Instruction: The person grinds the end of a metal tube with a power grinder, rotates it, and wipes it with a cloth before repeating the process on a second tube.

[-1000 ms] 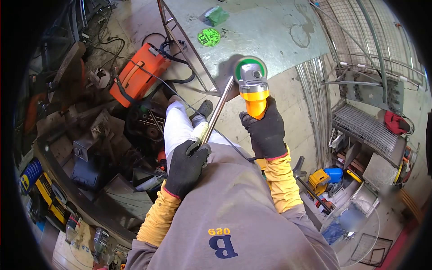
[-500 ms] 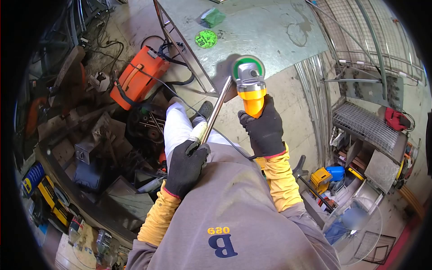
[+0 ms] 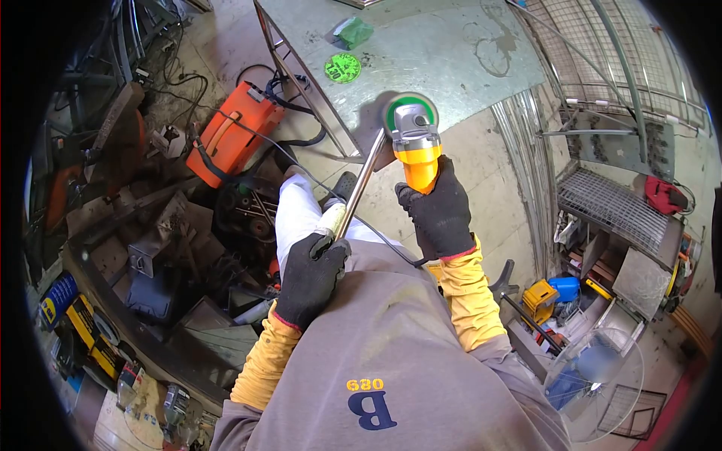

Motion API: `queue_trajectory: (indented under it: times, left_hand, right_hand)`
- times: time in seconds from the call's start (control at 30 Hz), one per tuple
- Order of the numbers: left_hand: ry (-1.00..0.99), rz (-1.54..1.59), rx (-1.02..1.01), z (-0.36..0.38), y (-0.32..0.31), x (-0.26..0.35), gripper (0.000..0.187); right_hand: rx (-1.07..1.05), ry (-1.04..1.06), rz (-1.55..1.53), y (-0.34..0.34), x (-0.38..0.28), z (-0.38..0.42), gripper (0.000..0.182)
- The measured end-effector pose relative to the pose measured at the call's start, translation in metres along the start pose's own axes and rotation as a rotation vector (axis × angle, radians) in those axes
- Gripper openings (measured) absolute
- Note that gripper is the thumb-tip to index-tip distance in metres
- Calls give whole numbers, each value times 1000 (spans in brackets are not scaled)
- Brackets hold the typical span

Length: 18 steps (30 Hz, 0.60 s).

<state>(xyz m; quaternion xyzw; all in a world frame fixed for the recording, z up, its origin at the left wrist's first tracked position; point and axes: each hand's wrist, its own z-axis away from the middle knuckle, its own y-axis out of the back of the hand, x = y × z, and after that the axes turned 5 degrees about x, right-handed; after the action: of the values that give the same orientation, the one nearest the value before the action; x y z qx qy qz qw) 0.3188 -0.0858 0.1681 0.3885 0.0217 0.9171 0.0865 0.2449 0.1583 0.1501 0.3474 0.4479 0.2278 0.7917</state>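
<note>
My right hand (image 3: 438, 214), in a black glove, is wrapped round the yellow body of an angle grinder (image 3: 418, 146). The grinder's green disc (image 3: 411, 105) is at the far end of a shiny metal tube (image 3: 365, 180), close over the corner of the metal table. My left hand (image 3: 312, 278), gloved in black too, grips the near end of that tube, which slants up and away from my lap. The grinder's cord runs from behind my right hand across my legs to the left.
A metal-topped table (image 3: 444, 52) stands ahead, bearing a green disc (image 3: 343, 68) and a green crumpled packet (image 3: 353, 33). An orange machine (image 3: 235, 135) with hoses lies to the left, beside piled scrap. Long metal bars (image 3: 519, 173) and a fan (image 3: 594, 376) are on the right.
The grinder and my right hand have shifted slightly left along the tube's end. My left hand keeps its hold, nearly still.
</note>
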Motion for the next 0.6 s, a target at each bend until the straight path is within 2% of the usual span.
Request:
queue_trajectory:
  times: [0.1,0.17,0.2,0.3,0.37,0.47,0.6]
  left_hand:
    - [1,41,5,0,0,0,22]
    - [-40,11,43,0,-1,-1,22]
    - [-40,12,45,0,-1,0,22]
    - [-35,10,59,-6,1,-4,23]
    - [-252,-68,91,-20,3,-33,24]
    - [-296,-114,105,-31,6,-50,25]
    - [-387,-218,121,-42,4,-67,25]
  right_hand:
    - [36,13,36,1,8,-5,63]
    - [60,-52,-132,7,16,-8,61]
    - [115,19,-202,11,19,-9,59]
    - [82,-19,-218,27,26,-13,57]
    - [46,-49,-342,25,39,-15,56]
    - [63,-47,-358,26,33,-9,49]
    - [44,-62,-301,33,19,-6,55]
